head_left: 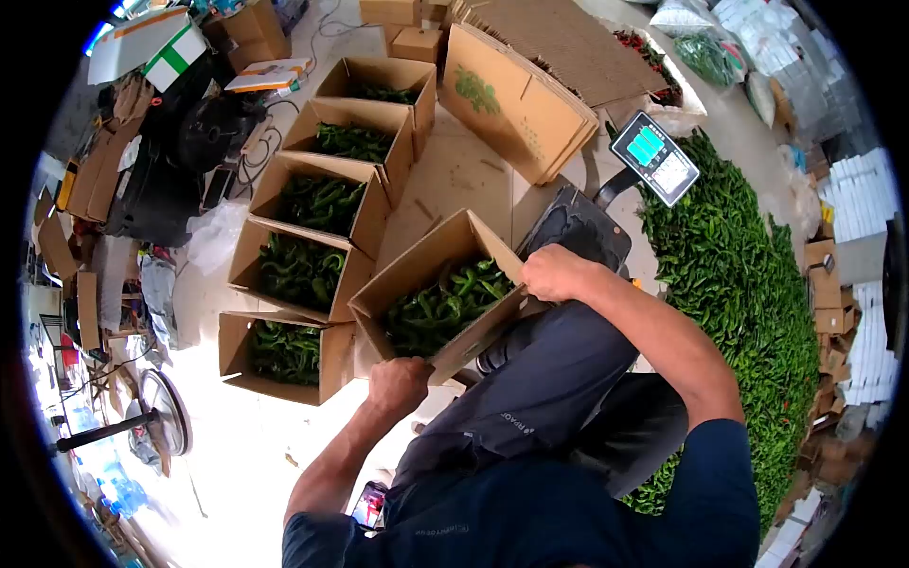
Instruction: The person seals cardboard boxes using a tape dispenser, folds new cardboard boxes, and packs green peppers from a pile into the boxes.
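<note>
An open cardboard box point(454, 352) of green peppers point(445, 308) sits tilted in front of my knees. My left hand point(398, 385) is closed on its near left corner. At the near right corner my right hand point(557, 274) is closed on the rim, fingers wrapped over the edge. A weighing scale point(573, 227) stands just beyond my right hand, its lit display point(653, 158) on a post to the right. The fingertips of both hands are partly hidden.
Several open boxes point(365, 210) holding green peppers stand in a row at the left. Flattened cardboard point(516, 104) leans behind the scale. A large pile of green peppers point(739, 284) covers the floor at right. A round-based stand point(163, 414) is at lower left.
</note>
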The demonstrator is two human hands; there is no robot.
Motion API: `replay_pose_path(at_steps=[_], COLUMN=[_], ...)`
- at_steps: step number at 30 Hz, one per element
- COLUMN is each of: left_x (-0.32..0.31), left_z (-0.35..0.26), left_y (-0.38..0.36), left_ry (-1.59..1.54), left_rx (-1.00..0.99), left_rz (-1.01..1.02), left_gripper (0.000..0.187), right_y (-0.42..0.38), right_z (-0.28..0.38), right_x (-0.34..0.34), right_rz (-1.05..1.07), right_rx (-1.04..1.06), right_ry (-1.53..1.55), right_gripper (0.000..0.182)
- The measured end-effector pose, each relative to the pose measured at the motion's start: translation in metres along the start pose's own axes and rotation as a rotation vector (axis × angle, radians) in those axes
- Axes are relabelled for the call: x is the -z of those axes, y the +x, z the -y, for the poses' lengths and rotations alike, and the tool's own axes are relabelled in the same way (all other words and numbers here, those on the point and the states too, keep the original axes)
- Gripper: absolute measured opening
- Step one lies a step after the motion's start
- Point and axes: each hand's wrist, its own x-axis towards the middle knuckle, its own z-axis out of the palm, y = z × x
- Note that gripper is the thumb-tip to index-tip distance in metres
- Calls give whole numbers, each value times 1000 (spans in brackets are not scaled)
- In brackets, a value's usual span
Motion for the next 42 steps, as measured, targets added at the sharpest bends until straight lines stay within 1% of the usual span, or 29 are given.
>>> replay_pose_path(at_steps=[3,6,7,9,12,14,15,16,17,19,21,22,23,25,27,28,31,32,34,35,37,39,41,42], left_x=[-11,-9,-8,-5,-13,-26,-28,-29,-31,-48,-46,-46,-46,-47,-50,-53,-65,-71,-80,-77,-60,-40,-23,-16], left_z=[-3,-6,-7,-14,-17,-15,-14,-12,-9,0,0,3,7,11,14,18,35,42,71,90,124,167,203,219], left_y=[-2,-11,-15,-25,-43,-59,-67,-74,-81,-102,-121,-131,-143,-160,-178,-186,-216,-226,-255,-265,-286,-309,-332,-339], left_ry=[21,11,4,27,32,0,1,4,7,-9,-24,-50,-74,-109,-128,-135,-157,-133,-59,-22,37,168,262,299], left_rx=[-2,1,-3,37,82,105,131,154,178,206,239,255,270,304,345,346,364,395,281,222,99,-57,48,4], left_rz=[37,19,2,41,62,27,40,52,62,92,99,95,94,101,128,126,116,63,-70,-140,-113,-25,34,-62], left_gripper=[28,28,28,27,29,29,29,28,28,22,21,20,20,20,20,19,16,12,9,8,6,10,21,22], right_y=[-8,-13,-14,-12,-8,-5,-3,-3,4,12,20,18,23,23,29,34,37,37,35,28,35,48,52,53], right_z=[6,15,18,24,28,40,52,67,77,93,109,118,126,139,154,169,203,215,242,252,276,313,350,369], right_x=[4,6,4,-1,-19,-22,-18,-7,-9,-14,-26,-25,-33,-41,-46,-40,-43,-44,-49,-42,-41,-51,-51,-53], right_rz=[-7,32,49,80,32,16,8,62,83,116,123,76,95,-19,-76,49,78,116,159,135,108,22,88,110], right_rx=[-51,-36,-25,-3,64,62,56,41,25,82,149,195,230,370,436,414,476,503,577,609,666,824,939,939], right_ry=[49,-18,-27,-47,-42,-77,-91,-88,-57,-65,-64,-68,-55,-57,-44,-82,-123,-105,-56,-117,-61,-5,77,103], right_gripper=[17,17,17,17,17,17,17,19,20,21,20,18,16,14,14,15,16,17,19,19,19,17,18,19])
